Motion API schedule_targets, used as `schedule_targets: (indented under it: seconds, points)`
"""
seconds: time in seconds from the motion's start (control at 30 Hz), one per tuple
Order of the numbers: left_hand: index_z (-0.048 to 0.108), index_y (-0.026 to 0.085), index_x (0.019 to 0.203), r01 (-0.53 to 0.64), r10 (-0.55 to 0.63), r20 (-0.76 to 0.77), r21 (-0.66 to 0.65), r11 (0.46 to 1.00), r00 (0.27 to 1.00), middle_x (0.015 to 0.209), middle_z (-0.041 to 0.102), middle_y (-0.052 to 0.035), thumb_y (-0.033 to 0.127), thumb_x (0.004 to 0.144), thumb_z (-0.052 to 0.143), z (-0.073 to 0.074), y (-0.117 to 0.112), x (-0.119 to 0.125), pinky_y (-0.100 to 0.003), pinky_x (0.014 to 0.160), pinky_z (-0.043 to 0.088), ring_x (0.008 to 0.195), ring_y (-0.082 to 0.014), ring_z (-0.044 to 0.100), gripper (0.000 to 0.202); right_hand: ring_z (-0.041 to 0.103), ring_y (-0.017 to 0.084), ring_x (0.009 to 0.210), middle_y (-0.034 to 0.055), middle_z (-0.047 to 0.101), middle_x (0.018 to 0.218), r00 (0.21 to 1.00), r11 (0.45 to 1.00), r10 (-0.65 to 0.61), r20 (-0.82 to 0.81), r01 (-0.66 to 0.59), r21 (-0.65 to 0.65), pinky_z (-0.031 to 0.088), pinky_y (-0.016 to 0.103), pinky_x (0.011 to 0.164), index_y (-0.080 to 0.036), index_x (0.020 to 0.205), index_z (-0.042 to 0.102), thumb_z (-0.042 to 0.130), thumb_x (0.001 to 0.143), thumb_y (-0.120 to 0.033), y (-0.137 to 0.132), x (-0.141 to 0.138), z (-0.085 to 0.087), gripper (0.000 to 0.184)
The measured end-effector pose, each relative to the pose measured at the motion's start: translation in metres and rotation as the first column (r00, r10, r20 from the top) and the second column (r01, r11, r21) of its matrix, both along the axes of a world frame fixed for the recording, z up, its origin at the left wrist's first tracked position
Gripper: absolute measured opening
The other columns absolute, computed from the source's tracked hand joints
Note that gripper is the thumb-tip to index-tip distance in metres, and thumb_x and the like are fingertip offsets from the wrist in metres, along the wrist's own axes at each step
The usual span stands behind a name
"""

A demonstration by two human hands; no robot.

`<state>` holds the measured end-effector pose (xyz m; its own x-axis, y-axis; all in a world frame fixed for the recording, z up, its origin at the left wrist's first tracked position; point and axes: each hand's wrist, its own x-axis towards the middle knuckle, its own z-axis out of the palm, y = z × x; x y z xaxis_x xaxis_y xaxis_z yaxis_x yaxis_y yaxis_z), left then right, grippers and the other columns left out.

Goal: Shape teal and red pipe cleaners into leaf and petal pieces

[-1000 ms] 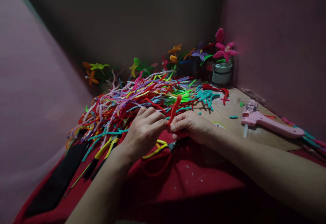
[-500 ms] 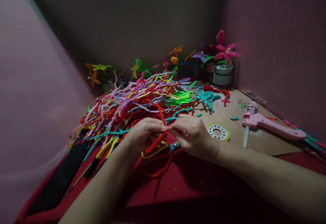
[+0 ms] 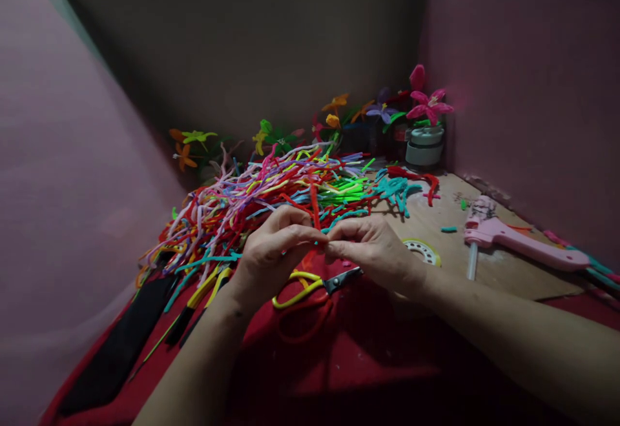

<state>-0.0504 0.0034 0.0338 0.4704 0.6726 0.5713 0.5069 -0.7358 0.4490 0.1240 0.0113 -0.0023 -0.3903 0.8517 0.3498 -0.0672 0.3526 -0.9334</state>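
Observation:
Both hands meet over the red cloth, pinching a red pipe cleaner [image 3: 314, 203] whose upper length sticks up between them. My left hand [image 3: 278, 245] is closed, its thumb and forefinger on the pipe cleaner. Fingertips of my right hand [image 3: 372, 248] pinch it at the same spot from the other side. Exactly where each grips is partly hidden by the fingers. Just below the hands lie scissors [image 3: 332, 283] with yellow and red handles. Behind them spreads a large heap of multicoloured pipe cleaners [image 3: 252, 187].
A pink glue gun [image 3: 527, 245] rests on the board [image 3: 523, 284] at right, near a white-and-yellow ring [image 3: 421, 253]. Yellow-and-black pliers [image 3: 198, 297] and a black strip [image 3: 121, 342] lie at left. Pipe-cleaner flowers [image 3: 429, 104] stand along the back, some beside a grey-white container [image 3: 425, 145].
My hands have risen slightly and shifted, uncovering more of the scissors' blades. The red pipe cleaner's lower end no longer slants out as plainly beneath my left hand.

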Motion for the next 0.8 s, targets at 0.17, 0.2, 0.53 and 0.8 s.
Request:
schedule_targets:
  seconds: [0.17, 0.2, 0.53, 0.8]
  points:
    - [0.065, 0.021, 0.068, -0.027, 0.030, -0.072, 0.044, 0.999, 0.997, 0.078, 0.060, -0.0041, 0.023, 0.073, 0.061, 0.003, -0.002, 0.000, -0.030, 0.074, 0.040, 0.079, -0.0167, 0.050, 0.007, 0.055, 0.012, 0.060, 0.0019, 0.061, 0.063, 0.987, 0.973, -0.109, 0.120, 0.081, 0.217, 0.041, 0.024, 0.058, -0.016, 0.067, 0.064, 0.056, 0.074, -0.015, -0.005, 0.000, 0.001, 0.011]
    - [0.064, 0.019, 0.068, -0.019, 0.014, -0.064, -0.076, 0.997, 0.998, 0.077, 0.059, -0.0043, 0.024, 0.074, 0.060, 0.003, -0.002, 0.000, -0.029, 0.073, 0.040, 0.078, -0.0167, 0.050, 0.009, 0.054, 0.012, 0.061, 0.0024, 0.061, 0.064, 0.979, 0.944, -0.149, 0.140, 0.098, 0.316, 0.041, 0.024, 0.058, -0.017, 0.068, 0.064, 0.055, 0.074, -0.013, -0.007, 0.000, 0.000, 0.011]
    - [0.049, 0.016, 0.068, 0.067, 0.076, 0.189, -0.652, 0.755, 0.979, 0.059, 0.045, 0.0028, 0.030, 0.080, 0.052, -0.010, 0.000, 0.005, -0.018, 0.049, 0.032, 0.053, -0.0081, 0.039, 0.018, 0.052, 0.014, 0.065, 0.0042, 0.060, 0.066, 0.964, 0.886, -0.242, 0.113, 0.171, 0.432, 0.040, 0.027, 0.062, -0.016, 0.069, 0.061, 0.051, 0.077, -0.016, -0.002, -0.004, -0.009, 0.013]
    - [0.054, 0.018, 0.077, -0.149, 0.180, 0.074, -0.311, 0.939, 0.981, 0.065, 0.053, 0.0007, 0.025, 0.080, 0.051, -0.017, 0.001, 0.010, -0.021, 0.056, 0.039, 0.057, -0.0103, 0.049, 0.008, 0.050, 0.010, 0.055, 0.0017, 0.058, 0.059, 0.995, 0.972, -0.096, -0.008, 0.092, -0.216, 0.038, 0.023, 0.054, -0.013, 0.062, 0.060, 0.059, 0.071, -0.028, 0.006, -0.007, -0.004, 0.017]
